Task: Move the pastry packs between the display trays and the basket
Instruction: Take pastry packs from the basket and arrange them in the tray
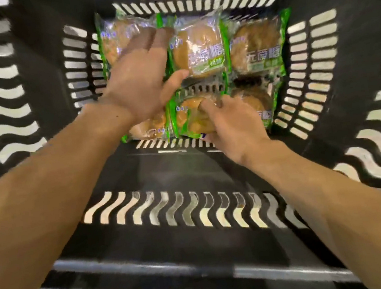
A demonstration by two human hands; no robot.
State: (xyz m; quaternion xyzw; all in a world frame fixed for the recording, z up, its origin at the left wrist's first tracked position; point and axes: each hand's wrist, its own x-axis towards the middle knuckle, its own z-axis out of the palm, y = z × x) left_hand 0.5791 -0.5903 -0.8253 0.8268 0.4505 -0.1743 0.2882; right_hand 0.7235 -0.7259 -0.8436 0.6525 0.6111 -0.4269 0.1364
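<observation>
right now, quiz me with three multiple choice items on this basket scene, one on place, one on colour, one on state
1. Where do the pastry packs lie?
A. on the floor of the basket
B. on a shelf
C. on a counter

2. What colour are the pack edges?
A. red
B. green
C. yellow

3. What is the right hand doing?
A. hanging idle
B. resting flat on the rim
C. gripping a near pack

Answers: 1 A, slotted black walls rise round the packs. 2 B, green borders frame each clear wrapper. 3 C, its fingers curl onto a near pack, while the left hand reaches over the far packs.
</observation>
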